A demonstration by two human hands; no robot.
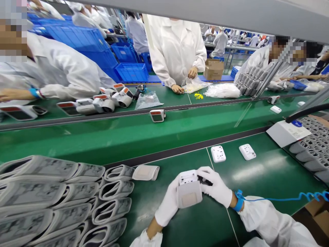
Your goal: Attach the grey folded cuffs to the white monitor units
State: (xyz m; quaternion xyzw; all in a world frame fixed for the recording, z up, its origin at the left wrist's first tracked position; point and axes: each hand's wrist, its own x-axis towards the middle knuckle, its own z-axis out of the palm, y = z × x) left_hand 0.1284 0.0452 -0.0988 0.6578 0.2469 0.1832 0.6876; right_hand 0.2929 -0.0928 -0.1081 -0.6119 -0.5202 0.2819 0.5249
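While the left hand [169, 200] holds a grey cuff [189, 195] by its left side, with a white unit [188, 177] at the cuff's upper edge, the right hand [216, 188] is curled around a dark piece [205, 180] at the cuff's right side; whether that piece belongs to the cuff, I cannot tell. Both hands wear white gloves, and the cuff is in front of the person, over the green surface [159, 195]. Beyond the right hand lie two white modules [218, 154], apart from each other. To the left, a folded cuff [145, 172] lies beside stacked grey cuffs [51, 195]. A white device with a dark screen [157, 116] sits on the green conveyor belt [115, 132]. Across it, a co-worker [177, 51] has both hands near small yellow pieces [198, 96].
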